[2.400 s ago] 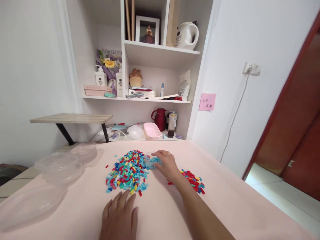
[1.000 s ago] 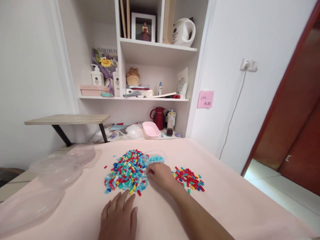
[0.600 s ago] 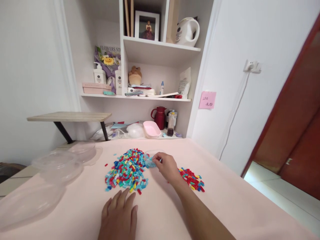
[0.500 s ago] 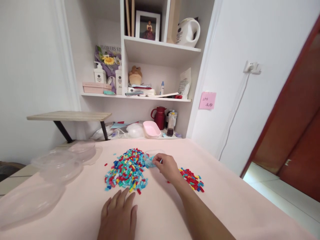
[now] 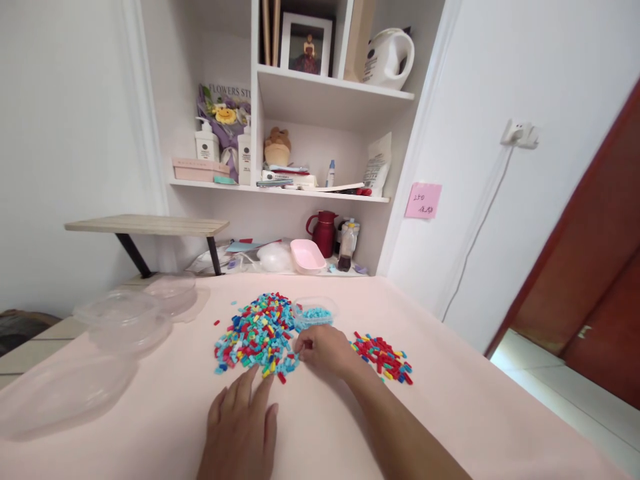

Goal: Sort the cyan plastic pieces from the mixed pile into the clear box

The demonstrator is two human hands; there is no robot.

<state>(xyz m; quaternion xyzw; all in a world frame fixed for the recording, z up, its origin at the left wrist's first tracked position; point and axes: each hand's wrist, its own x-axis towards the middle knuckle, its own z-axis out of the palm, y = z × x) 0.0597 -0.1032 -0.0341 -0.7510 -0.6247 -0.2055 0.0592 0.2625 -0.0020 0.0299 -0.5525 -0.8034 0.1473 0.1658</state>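
Observation:
A large heap of small building bricks (image 5: 257,333) in mixed colours lies mid-table. My left hand (image 5: 240,423) rests at its front edge, palm down and open, fingertips by the nearest bricks. My right hand (image 5: 323,350) is at the heap's right side with the fingers curled in a pinch; whatever is between the fingertips is hidden. Just behind it stands a clear plastic tub (image 5: 325,303) with light blue bricks (image 5: 316,315) in it. To the right of my right wrist is a smaller pile of mostly red bricks (image 5: 383,357), with some yellow and blue ones.
Several clear plastic containers (image 5: 117,310) stand on the left of the pink tabletop (image 5: 320,427). A small raised wooden shelf (image 5: 147,225) is at the back left. Behind the table are a pink basin (image 5: 307,256), a red jug (image 5: 324,233) and a bottle (image 5: 347,248).
My right hand has moved from over the clear tub towards me and slightly left, to the heap's edge. The tub's light blue bricks now show. My left hand stays by the heap.

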